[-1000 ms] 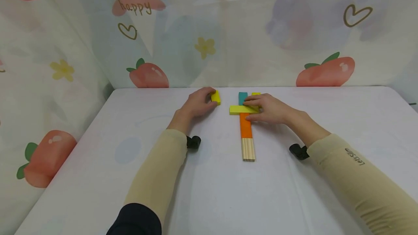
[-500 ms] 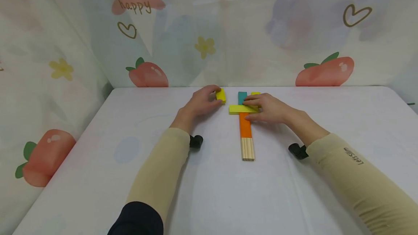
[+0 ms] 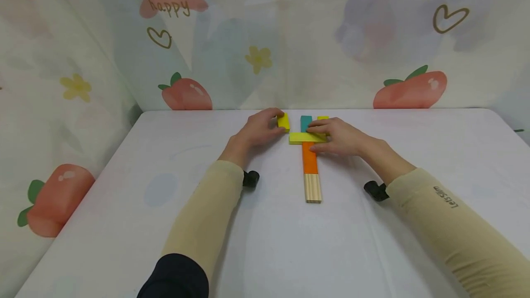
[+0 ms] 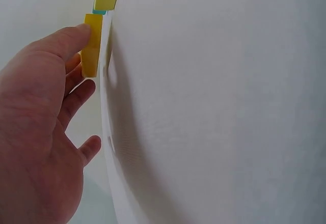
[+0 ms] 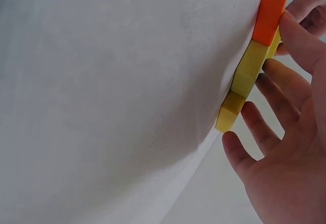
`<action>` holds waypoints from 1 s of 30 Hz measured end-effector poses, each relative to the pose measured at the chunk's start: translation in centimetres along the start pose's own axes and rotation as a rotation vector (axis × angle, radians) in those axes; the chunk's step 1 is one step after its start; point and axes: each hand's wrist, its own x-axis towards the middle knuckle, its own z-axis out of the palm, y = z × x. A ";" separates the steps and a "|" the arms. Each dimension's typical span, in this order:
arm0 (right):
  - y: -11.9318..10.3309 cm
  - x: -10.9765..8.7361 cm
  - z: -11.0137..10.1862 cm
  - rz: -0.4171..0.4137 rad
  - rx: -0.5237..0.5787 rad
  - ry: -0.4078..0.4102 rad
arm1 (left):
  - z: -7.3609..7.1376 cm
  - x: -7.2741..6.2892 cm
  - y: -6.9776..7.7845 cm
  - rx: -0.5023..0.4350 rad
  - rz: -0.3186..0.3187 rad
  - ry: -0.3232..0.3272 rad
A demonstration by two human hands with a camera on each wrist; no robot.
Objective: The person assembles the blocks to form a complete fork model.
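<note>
A small yellow block (image 3: 284, 122) is pinched between the thumb and fingers of my left hand (image 3: 262, 127), just left of a row of blocks. That row has a teal block (image 3: 305, 123) at the far end, a yellow-green block (image 3: 307, 138) lying crosswise, an orange block (image 3: 309, 158), then plain wooden blocks (image 3: 313, 188) nearest me. My right hand (image 3: 343, 138) rests over the crosspiece's right end, fingers toward the teal block and thumb at the orange one. In the right wrist view its fingers spread loosely along the blocks. Another yellow block (image 3: 323, 117) shows partly behind that hand.
A white-covered table (image 3: 265, 238) carries the blocks near its far edge. Behind it hangs a patterned curtain (image 3: 314, 36), with a similar one (image 3: 62, 132) along the left side. Black wrist cameras sit under both wrists.
My left hand has moved right with the yellow block, bringing it close to the left end of the yellow-green crosspiece. The right hand has stayed in place on the row.
</note>
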 end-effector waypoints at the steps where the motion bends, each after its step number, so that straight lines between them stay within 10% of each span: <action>1: 0.0 0.0 0.0 0.001 0.000 -0.001 | 0.0 0.0 0.1 0.002 0.000 -0.003; 30: 0.2 0.0 -0.1 -0.065 -0.011 0.018 | 0.4 0.2 0.9 -0.016 -0.074 -0.021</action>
